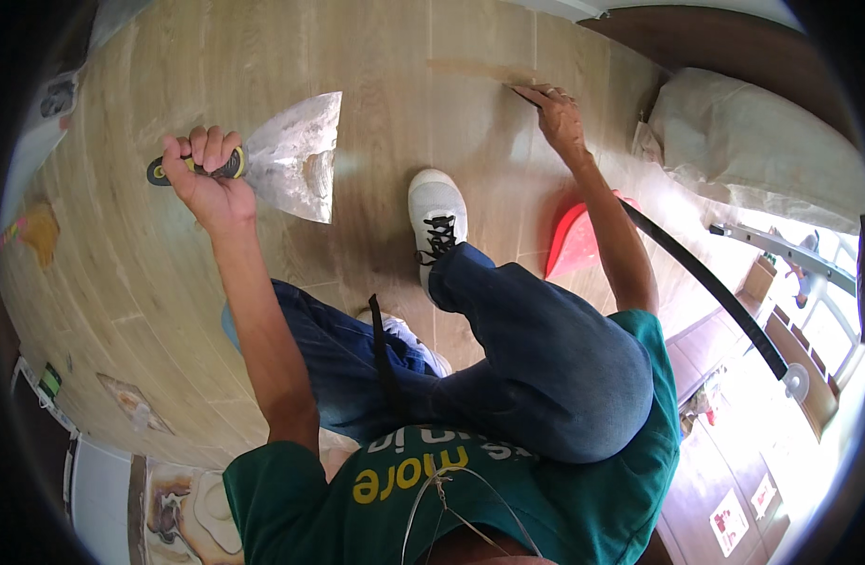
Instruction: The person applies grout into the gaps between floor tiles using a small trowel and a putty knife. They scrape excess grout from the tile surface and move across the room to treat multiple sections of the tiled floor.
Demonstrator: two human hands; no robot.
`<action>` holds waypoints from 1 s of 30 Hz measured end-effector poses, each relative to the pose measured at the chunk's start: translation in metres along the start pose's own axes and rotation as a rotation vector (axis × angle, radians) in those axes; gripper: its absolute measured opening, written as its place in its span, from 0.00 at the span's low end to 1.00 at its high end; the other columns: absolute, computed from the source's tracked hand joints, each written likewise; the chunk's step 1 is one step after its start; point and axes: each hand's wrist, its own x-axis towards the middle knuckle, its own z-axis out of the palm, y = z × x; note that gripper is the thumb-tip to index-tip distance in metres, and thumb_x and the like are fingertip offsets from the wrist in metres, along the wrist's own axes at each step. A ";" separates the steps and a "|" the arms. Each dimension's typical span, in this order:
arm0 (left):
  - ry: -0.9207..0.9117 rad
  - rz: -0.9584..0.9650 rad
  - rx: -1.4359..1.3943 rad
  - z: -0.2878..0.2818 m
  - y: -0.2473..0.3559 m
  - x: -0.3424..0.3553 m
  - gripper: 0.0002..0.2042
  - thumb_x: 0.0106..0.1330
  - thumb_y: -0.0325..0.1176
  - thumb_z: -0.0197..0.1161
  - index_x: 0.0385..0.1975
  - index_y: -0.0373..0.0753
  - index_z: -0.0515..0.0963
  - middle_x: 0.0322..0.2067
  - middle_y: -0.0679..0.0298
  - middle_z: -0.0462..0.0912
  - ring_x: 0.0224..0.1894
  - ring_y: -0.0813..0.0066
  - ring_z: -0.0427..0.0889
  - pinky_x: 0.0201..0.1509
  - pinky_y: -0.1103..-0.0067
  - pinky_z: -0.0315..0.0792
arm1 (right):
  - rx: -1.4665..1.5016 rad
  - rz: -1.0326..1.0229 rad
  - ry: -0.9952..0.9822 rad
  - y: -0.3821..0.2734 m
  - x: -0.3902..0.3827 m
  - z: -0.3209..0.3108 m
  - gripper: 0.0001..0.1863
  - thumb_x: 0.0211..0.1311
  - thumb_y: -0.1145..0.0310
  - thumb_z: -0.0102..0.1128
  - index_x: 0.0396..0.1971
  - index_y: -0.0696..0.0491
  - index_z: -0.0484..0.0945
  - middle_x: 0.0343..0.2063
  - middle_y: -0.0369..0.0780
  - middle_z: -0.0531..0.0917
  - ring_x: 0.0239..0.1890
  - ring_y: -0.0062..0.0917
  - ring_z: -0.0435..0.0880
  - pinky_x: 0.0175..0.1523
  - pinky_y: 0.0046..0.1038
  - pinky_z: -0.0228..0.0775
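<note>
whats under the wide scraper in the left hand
Wood-look floor shows all around the wide scraper that the left hand grips. The scraper's underside and the floor directly beneath it are covered, so anything there cannot be seen.

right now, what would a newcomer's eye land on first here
The broad scraper, its blade smeared white, in the left grip at upper left, probably catches the eye first. Then comes the bright red piece beside the right forearm. At the top, the right grip holds a thin tool by a brown streak on the floor.
</note>
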 end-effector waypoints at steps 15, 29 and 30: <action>-0.028 -0.003 -0.003 0.000 0.002 0.000 0.12 0.68 0.38 0.59 0.23 0.45 0.67 0.19 0.72 0.62 0.21 0.83 0.59 0.27 0.84 0.56 | -0.018 0.013 -0.003 0.024 0.000 -0.009 0.28 0.57 0.81 0.49 0.54 0.37 0.77 0.47 0.37 0.81 0.47 0.35 0.80 0.52 0.38 0.71; -0.053 -0.008 -0.008 0.001 0.003 -0.003 0.12 0.67 0.38 0.59 0.23 0.45 0.67 0.19 0.72 0.61 0.21 0.84 0.58 0.28 0.83 0.57 | -0.009 0.026 0.037 -0.013 0.013 0.003 0.27 0.56 0.80 0.50 0.53 0.37 0.78 0.47 0.35 0.81 0.48 0.35 0.79 0.53 0.37 0.70; -0.050 -0.015 -0.010 0.002 0.003 -0.004 0.12 0.67 0.38 0.59 0.23 0.45 0.67 0.19 0.72 0.61 0.21 0.84 0.58 0.28 0.83 0.57 | -0.018 0.048 0.079 -0.012 0.017 0.005 0.28 0.56 0.80 0.50 0.54 0.37 0.78 0.47 0.35 0.81 0.48 0.35 0.79 0.53 0.37 0.70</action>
